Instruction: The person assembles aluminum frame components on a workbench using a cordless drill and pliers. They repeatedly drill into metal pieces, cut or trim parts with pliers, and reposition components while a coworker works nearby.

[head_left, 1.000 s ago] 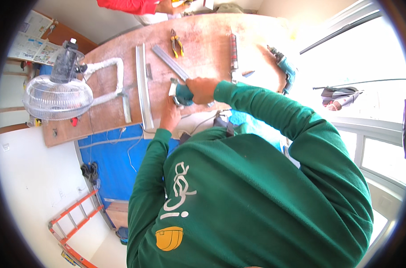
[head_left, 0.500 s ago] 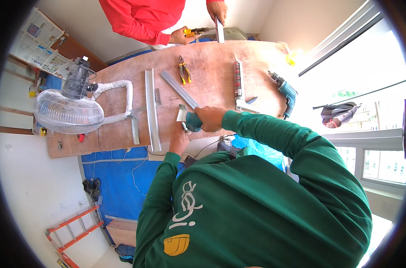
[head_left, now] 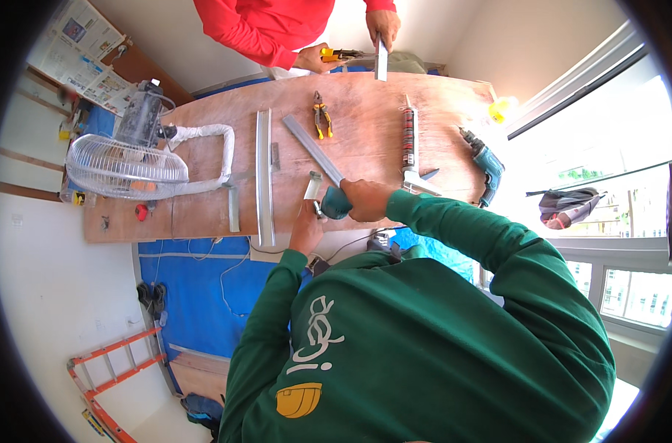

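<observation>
My right hand [head_left: 371,200] is closed round the near end of a narrow grey metal channel [head_left: 312,150], which slants away to the far left across the table. Beside those fingers is a rounded teal tool [head_left: 336,204], its kind partly hidden by my hands. My left hand [head_left: 306,230] is closed just left of it, fingers by a small metal part. What exactly the left fingers grip is hidden. A short pale metal piece [head_left: 312,187] shows just beyond the left fingertips.
On the wooden table [head_left: 365,103] are a long metal channel [head_left: 265,177], pliers [head_left: 322,117], a caulking gun [head_left: 409,140], a teal drill [head_left: 486,166] and a fan [head_left: 127,168]. Across it, a person in red [head_left: 266,29] holds yellow-handled snips and a metal strip. An orange ladder [head_left: 118,380] stands lower left.
The whole view has shifted slightly, so the table things appear farther right. My hands stay in about the same place by the channel and the teal tool.
</observation>
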Tool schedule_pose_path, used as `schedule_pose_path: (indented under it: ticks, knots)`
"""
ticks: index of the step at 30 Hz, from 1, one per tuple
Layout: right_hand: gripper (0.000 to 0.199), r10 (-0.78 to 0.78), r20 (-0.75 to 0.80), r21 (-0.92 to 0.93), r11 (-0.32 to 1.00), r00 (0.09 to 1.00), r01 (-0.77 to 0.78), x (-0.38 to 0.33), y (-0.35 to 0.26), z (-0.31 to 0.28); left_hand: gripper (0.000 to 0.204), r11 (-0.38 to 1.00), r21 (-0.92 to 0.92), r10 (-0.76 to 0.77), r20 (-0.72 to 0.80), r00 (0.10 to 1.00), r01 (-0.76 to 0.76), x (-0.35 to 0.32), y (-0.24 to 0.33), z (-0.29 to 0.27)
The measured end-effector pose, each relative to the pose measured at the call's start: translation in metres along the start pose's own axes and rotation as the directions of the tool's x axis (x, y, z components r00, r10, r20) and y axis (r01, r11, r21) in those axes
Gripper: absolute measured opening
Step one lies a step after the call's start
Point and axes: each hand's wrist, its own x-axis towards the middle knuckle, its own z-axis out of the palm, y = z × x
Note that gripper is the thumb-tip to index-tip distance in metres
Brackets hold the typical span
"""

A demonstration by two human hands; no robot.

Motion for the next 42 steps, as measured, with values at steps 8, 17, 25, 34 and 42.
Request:
schedule_pose_path:
  ticks: [8,17,25,34,42]
  knots:
    - [0.047,-0.015,-0.008,-0.006,1.0,1.0,0.015,0.001,-0.001,-0.001,0.039,0.997,0.023,-0.074,0.025,0.997,0.073,0.0,0.002,0.0]
    - [0.047,-0.03,-0.004,0.004,1.0,1.0,0.03,0.009,0.006,0.0,0.039,0.999,0.034,-0.039,-0.008,0.999,0.039,0.002,0.008,-0.003]
    - [0.046,-0.049,-0.032,-0.037,0.998,0.998,0.048,0.014,0.01,-0.001,0.039,0.997,0.007,-0.071,0.025,0.997,0.071,0.001,0.006,-0.005]
    - [0.045,-0.035,-0.026,-0.01,0.999,0.999,0.035,0.006,0.003,0.002,0.044,0.998,0.008,-0.058,0.043,0.997,0.058,0.003,0.0,-0.004]
    - [0.044,0.018,-0.023,0.042,0.999,1.0,-0.017,-0.009,-0.005,0.0,0.044,1.0,0.026,-0.014,0.04,0.999,0.013,0.005,-0.001,-0.003]
